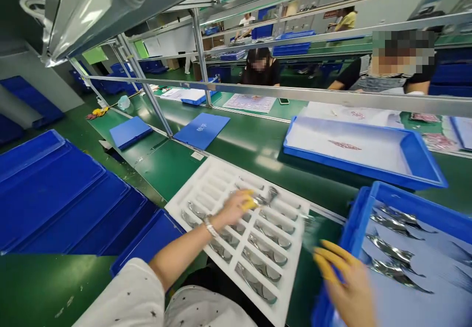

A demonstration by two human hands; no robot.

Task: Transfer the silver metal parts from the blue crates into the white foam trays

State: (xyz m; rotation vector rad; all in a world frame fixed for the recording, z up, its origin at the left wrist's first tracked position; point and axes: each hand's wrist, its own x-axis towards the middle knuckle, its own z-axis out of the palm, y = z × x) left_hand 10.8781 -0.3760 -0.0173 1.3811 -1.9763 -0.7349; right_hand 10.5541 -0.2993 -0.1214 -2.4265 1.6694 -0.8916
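My left hand, with yellow finger covers, is closed on a shiny curved metal piece above the white foam tray. Similar silvery pieces lie in many of the tray's slots; several slots at its far left hold nothing. To the right of the tray, my right hand is blurred, its yellow-covered fingertips together at a piece of clear plastic film. Under and beside that hand stands a blue bin with a pale lining, where several curved metal pieces lie.
A larger blue tray with a reddish patterned piece stands across the green bench. Blue flat sheets lie farther left. Metal rails cross above the bench. Blue bins are stacked at left. Co-workers sit opposite.
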